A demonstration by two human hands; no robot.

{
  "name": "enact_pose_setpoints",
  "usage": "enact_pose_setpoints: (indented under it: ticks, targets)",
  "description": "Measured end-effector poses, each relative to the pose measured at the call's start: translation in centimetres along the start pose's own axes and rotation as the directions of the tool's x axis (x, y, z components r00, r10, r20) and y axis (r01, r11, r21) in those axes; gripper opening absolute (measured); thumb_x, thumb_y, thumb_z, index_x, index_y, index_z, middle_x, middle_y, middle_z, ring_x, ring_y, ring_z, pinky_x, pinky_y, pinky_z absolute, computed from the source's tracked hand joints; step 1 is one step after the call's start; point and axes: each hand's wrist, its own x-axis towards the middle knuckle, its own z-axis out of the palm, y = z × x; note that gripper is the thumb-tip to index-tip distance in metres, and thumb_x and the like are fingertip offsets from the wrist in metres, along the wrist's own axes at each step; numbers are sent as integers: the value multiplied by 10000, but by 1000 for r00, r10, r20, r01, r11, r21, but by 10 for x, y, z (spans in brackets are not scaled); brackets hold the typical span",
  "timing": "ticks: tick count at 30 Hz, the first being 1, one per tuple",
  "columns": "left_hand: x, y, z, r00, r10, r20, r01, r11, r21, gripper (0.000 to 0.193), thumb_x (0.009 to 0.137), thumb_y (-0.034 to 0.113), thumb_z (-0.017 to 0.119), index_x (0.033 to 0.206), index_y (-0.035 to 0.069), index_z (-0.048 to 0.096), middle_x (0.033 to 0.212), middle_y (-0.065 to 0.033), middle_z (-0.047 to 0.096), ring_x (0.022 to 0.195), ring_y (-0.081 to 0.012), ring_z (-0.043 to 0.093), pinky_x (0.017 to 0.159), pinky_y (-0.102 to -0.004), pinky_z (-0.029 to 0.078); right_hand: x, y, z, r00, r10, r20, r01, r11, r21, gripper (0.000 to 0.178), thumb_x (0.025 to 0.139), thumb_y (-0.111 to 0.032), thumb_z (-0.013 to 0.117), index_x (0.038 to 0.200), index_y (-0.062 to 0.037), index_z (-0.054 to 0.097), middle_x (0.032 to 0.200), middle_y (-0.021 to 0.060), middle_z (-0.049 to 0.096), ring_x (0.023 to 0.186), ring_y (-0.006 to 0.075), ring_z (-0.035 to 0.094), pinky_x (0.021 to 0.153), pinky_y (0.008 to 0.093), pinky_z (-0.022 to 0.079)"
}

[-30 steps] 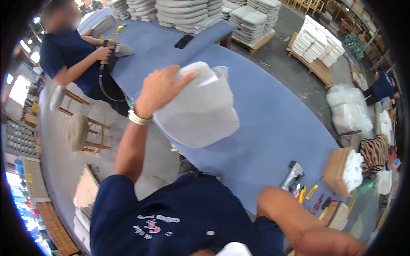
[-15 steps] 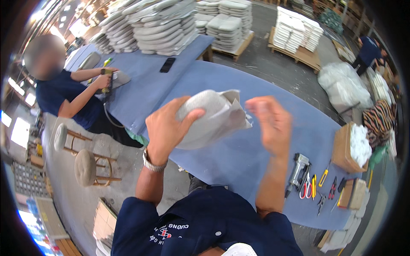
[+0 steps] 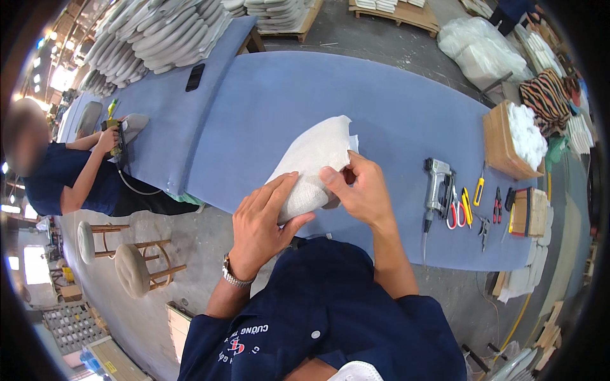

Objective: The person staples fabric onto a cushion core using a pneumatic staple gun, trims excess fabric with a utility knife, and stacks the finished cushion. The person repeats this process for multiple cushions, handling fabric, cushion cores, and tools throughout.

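A padded cushion (image 3: 314, 149) in pale grey fabric is tilted up between my hands, above the blue table's near edge. My left hand (image 3: 259, 219) grips its lower left end, with the fingers over the fabric and the thumb along the bottom edge. On the right side my right hand (image 3: 363, 192) pinches the fabric edge, the thumb on top and the other fingers partly hidden behind. A loose, uneven flap of cloth stands out at the cushion's upper right corner. The cushion's underside is hidden from view.
On the blue table (image 3: 279, 82) at right lie a pneumatic staple gun (image 3: 438, 190), red-handled scissors (image 3: 455, 214), a yellow cutter (image 3: 479, 192) and pliers (image 3: 497, 206). A carton (image 3: 499, 143) holds white stuffing. At left a co-worker (image 3: 79, 178) uses a tool; stools (image 3: 132, 270) stand behind.
The cushion has come down closer to my body and turned over. My right hand, apart from it and blurred before, now grips its right edge. The view has tilted toward the near side.
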Motion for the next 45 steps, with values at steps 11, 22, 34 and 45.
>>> enact_pose_setpoints:
  ticks: [11,22,34,45]
  targets:
    - [-13,19,-17,993,114,-31,-113,993,42,629,891,438,781,1337,17,641,1109,-159,760,832,-294,759,682,-366,590,-16,-28,26,980,16,-196,9,992,125,581,1079,-403,566,663,2,561,533,41,501,518,122,420,496,374,364]
    - [-28,-33,-66,998,-30,52,39,983,-178,649,1045,554,537,1409,17,565,977,-206,745,793,-397,722,684,-488,548,-9,-81,96,967,-79,-241,44,988,-146,630,1030,-454,636,617,7,519,505,90,460,492,185,382,487,395,340]
    - [-74,-51,-57,999,4,-51,-18,959,-284,533,1044,464,586,1326,12,610,920,-204,738,765,-379,727,620,-453,555,-51,-80,144,946,18,-325,-11,1000,23,592,1044,-357,644,578,-29,486,525,-9,448,520,77,364,466,333,298]
    - [-19,-73,-64,985,142,93,-110,951,-288,469,1031,329,629,1373,13,568,1034,-240,728,839,-404,725,669,-458,559,-14,-67,153,805,-39,-592,186,964,190,510,1091,-222,558,611,-80,460,582,-85,416,579,27,332,498,288,251]
